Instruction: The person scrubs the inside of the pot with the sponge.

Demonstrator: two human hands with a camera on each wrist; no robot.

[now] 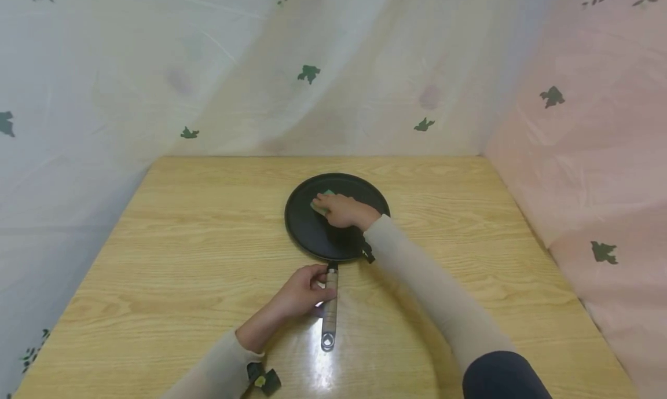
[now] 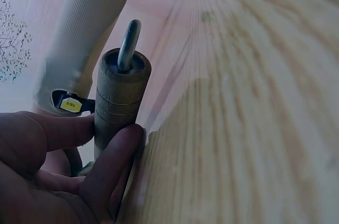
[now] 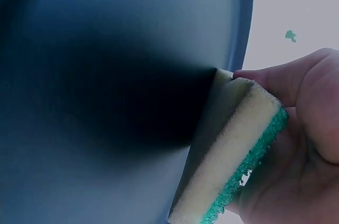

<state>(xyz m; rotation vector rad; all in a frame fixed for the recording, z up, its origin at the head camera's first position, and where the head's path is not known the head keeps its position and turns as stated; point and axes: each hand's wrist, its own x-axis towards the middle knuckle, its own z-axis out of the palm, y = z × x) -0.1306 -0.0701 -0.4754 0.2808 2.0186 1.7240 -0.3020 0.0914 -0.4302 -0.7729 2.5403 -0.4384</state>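
Observation:
A round, black, shallow frying pan (image 1: 304,231) lies on the table with its wooden handle (image 1: 330,315) toward me. My left hand (image 1: 302,292) pinches that handle between thumb and fingers, close to the pan's edge. A metal hanging loop (image 2: 128,46) ends the handle in the left wrist view. Over the pan's cooking surface, my right hand (image 1: 341,209) holds a sponge (image 3: 233,152) against it. The sponge is cream with a green scouring layer; the cream side faces the pan and the green side faces my palm. In the head view my fingers cover much of it.
The wood-grain table (image 1: 182,231) extends around the pan on every side. Pale cloth with green leaf and bird prints (image 1: 309,73) hangs behind and along the sides. A dark wrist strap (image 1: 264,380) sits at my left cuff, and another (image 1: 368,252) under my right wrist.

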